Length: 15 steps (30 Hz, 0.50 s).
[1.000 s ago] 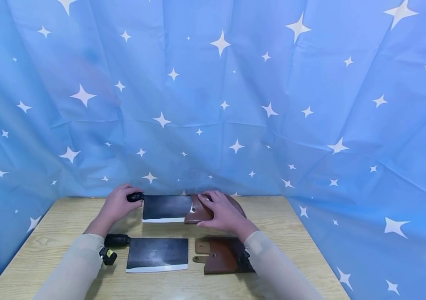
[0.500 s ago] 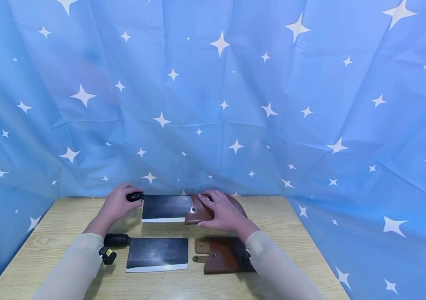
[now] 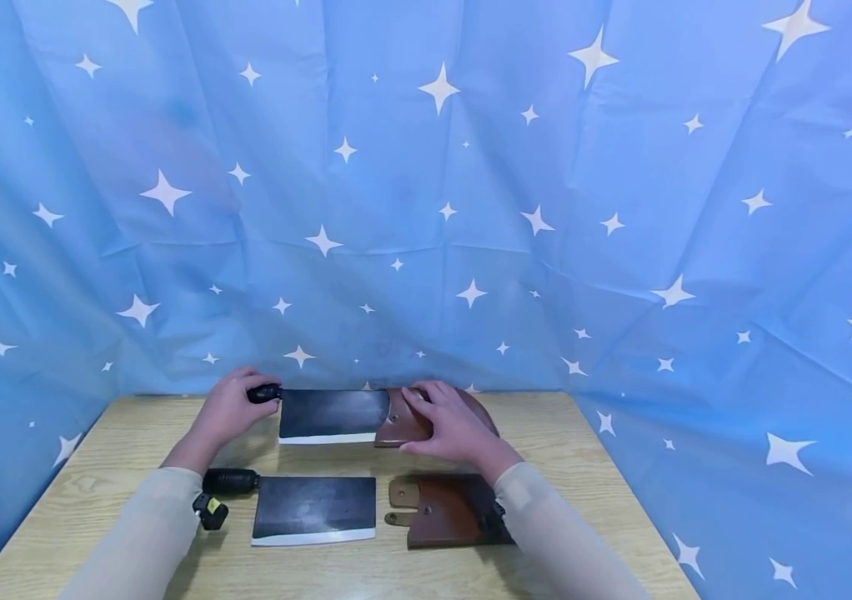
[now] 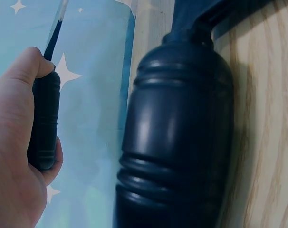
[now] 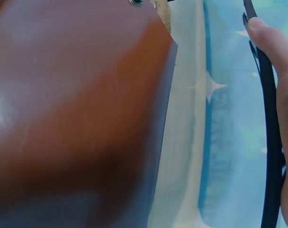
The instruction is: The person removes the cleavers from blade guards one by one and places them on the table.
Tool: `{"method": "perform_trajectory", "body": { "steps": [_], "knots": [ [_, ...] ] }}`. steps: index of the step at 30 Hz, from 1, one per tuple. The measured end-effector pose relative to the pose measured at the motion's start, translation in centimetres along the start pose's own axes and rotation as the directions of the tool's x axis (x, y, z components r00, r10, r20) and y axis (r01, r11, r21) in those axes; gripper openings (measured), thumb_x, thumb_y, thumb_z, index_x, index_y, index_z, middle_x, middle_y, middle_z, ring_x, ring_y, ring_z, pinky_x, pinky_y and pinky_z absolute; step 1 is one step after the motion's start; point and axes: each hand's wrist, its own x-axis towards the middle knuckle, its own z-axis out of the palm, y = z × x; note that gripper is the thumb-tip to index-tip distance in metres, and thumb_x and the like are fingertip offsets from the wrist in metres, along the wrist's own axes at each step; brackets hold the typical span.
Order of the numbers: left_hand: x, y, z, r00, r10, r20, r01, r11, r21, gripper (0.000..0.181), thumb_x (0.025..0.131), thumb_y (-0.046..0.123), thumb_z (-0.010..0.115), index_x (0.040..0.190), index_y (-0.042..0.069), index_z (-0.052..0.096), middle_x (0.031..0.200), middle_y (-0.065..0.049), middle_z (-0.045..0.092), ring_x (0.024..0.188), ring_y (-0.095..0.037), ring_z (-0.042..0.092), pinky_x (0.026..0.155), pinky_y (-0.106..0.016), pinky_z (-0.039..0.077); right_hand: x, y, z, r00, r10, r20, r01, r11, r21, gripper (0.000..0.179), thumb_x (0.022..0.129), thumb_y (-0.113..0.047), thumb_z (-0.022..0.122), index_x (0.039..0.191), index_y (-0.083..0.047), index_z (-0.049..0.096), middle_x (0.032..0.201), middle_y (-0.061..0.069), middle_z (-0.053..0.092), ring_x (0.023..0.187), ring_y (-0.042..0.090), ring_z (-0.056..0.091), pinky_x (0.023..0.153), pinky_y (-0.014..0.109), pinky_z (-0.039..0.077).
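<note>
At the table's far side my left hand (image 3: 225, 410) grips the black handle of a cleaver (image 3: 330, 412), its dark blade level and pale edge toward me. Fingers and thumb wrap that handle (image 4: 48, 114) in the left wrist view. My right hand (image 3: 452, 423) holds a brown leather knife sheath (image 3: 392, 432), thumb on the near side. The blade's right end goes into the sheath's mouth; how deep is hidden. From the right wrist view, this sheath (image 5: 270, 128) appears edge-on as a dark strip beside my thumb.
Nearer me on the wooden table (image 3: 366, 575) lies a second cleaver (image 3: 315, 507), handle to the left. Right of it rests a second brown sheath (image 3: 444, 512) with two strap tabs, partly under my right forearm. A blue star-patterned curtain (image 3: 426, 208) hangs behind the table and down its sides.
Over the last half second my left hand and the cleaver have shifted slightly left, and the sheath with my right hand slightly right. More of the blade shows outside the sheath.
</note>
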Motion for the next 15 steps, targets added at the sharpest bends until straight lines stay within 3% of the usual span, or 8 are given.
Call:
{"method": "perform_trajectory", "body": {
  "steps": [15],
  "knots": [
    [-0.1, -0.3, -0.65, 1.0, -0.006, 0.0, 0.006, 1.0, 0.001, 0.042, 0.097, 0.022, 0.085, 0.136, 0.008, 0.078, 0.128, -0.016, 0.07, 0.113, -0.043, 0.067, 0.087, -0.061, 0.059, -0.61, 0.38, -0.78, 0.999, 0.031, -0.007, -0.031, 0.999, 0.005, 0.105, 0.091, -0.073, 0.079, 0.173, -0.021, 0.04, 0.17, 0.007, 0.041, 0.156, 0.029, 0.037, 0.125, 0.055, 0.039]
  ]
}}
